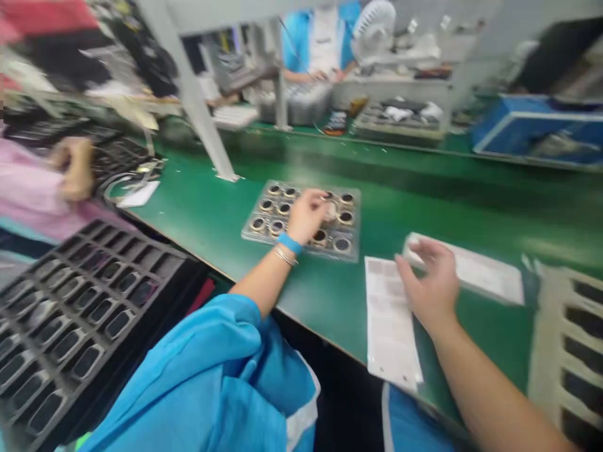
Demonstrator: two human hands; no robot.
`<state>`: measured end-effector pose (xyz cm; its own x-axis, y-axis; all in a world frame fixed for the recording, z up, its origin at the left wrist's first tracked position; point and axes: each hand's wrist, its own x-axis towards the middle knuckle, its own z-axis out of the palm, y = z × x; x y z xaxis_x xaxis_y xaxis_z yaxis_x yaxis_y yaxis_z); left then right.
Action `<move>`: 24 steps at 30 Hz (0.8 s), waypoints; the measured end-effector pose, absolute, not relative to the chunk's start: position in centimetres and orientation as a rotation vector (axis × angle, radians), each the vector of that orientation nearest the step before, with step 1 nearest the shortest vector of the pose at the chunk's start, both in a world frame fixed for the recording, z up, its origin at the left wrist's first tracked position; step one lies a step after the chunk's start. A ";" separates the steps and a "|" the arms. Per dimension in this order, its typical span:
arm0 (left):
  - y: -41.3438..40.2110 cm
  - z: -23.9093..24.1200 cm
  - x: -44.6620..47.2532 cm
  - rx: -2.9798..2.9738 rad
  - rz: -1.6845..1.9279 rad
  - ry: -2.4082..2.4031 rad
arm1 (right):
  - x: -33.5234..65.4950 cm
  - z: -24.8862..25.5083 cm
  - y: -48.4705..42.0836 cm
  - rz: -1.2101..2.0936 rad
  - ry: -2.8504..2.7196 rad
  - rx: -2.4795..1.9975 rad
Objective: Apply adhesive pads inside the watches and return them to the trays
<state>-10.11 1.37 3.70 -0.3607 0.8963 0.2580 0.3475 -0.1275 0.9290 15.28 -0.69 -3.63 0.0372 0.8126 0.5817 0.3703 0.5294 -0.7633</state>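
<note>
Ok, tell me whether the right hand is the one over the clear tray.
No, the left hand is over the clear tray, while the right hand is near the white sheet.

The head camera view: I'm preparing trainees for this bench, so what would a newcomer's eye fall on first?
Probably the bright blue sleeve at lower middle, leading up to the left hand over a clear tray of round parts on the green bench. Next, perhaps, the large dark tray at lower left, or the right hand near a white sheet.
</note>
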 end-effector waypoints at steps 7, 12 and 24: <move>1.4 1.2 -7.9 1.830 0.956 1.599 | 15.2 -2.7 -0.7 0.406 -1.593 -1.080; 0.9 1.4 -7.9 2.200 0.904 1.860 | 15.2 -2.5 -1.0 0.401 -1.610 -1.067; -0.4 3.8 -9.7 2.207 0.135 2.105 | 17.2 0.4 -1.6 0.565 -1.723 -1.336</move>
